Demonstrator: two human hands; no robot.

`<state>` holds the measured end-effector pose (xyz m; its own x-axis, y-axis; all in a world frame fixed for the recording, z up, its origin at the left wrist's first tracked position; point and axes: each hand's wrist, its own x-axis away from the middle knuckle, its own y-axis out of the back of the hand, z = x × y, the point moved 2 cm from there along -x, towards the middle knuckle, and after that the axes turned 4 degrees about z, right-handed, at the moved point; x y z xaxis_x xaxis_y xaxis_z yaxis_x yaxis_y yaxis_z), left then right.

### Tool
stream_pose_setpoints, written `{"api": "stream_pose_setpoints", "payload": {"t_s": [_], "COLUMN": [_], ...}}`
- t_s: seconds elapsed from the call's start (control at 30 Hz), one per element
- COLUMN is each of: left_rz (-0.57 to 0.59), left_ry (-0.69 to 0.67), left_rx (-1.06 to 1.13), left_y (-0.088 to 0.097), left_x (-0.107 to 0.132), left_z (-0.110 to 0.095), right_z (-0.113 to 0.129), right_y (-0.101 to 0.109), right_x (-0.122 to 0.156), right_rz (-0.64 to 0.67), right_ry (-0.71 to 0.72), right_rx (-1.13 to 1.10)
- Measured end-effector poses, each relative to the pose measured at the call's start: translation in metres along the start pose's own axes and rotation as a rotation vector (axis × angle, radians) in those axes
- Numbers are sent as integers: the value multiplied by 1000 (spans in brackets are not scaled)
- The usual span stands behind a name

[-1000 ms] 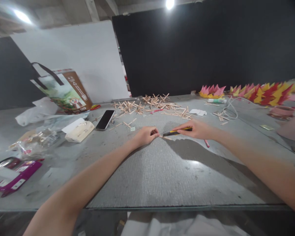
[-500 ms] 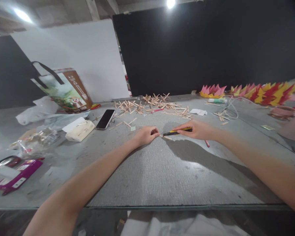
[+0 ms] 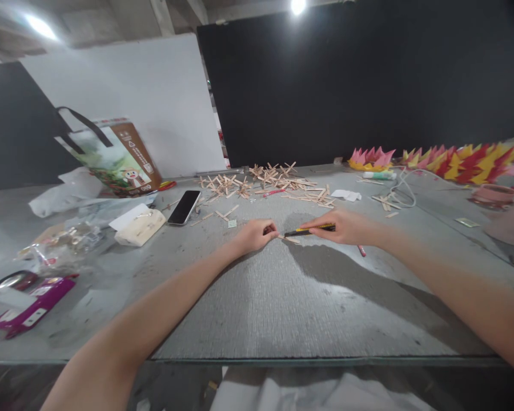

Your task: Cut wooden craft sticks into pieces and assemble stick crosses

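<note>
My left hand [image 3: 256, 234] rests on the grey table [image 3: 261, 297], fingers pinched on the end of a small wooden stick [image 3: 289, 239] that lies flat. My right hand [image 3: 346, 226] is closed round a black and yellow utility knife [image 3: 307, 230], whose tip points left and meets the stick just right of my left fingertips. A pile of wooden sticks glued into crosses [image 3: 265, 182] lies beyond both hands.
A phone [image 3: 184, 207], a cream box [image 3: 139, 226], a printed bag [image 3: 111, 157], plastic wrappers [image 3: 64, 240] and a purple pack [image 3: 34, 305] lie at the left. Folded pink, red and yellow paper shapes [image 3: 449, 160], a white cable [image 3: 400, 191] and a red pen [image 3: 360, 250] are at the right.
</note>
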<state>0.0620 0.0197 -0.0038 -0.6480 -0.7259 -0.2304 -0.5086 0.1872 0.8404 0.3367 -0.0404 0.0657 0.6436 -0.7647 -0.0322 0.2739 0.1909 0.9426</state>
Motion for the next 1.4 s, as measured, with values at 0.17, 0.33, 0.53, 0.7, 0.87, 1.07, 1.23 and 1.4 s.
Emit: {"api": "stream_pose_setpoints", "payload": {"t_s": [0.17,0.33,0.53,0.7,0.87,1.07,1.23,1.4], "left_rz": [5,3,10,14,22,21,18,19], "left_ry": [-4,-4,8,17,17,14,29,56], "left_rx": [0,-3,-7,-8,-7,-8,2,3], "left_y": [0,0,0,0,1,1,1,-1], "left_x": [0,0,0,0,0,0,-1,-2], "left_z": [0,-1,-1,-1,-1,-3,-2,0], "right_z": [-2,2,5,12,14,11,17,24], "right_y": [-2,-2,-3,-1,0,-2,3,22], "right_x": [0,1,1,3,3,3,-3,-29], "right_rz": [-6,-44,-37,-20,-20,-23,16,172], "right_ry": [19,95,122,99,108,99,-11,-58], "right_rx": [40,79,141,154,157,124,95,60]}}
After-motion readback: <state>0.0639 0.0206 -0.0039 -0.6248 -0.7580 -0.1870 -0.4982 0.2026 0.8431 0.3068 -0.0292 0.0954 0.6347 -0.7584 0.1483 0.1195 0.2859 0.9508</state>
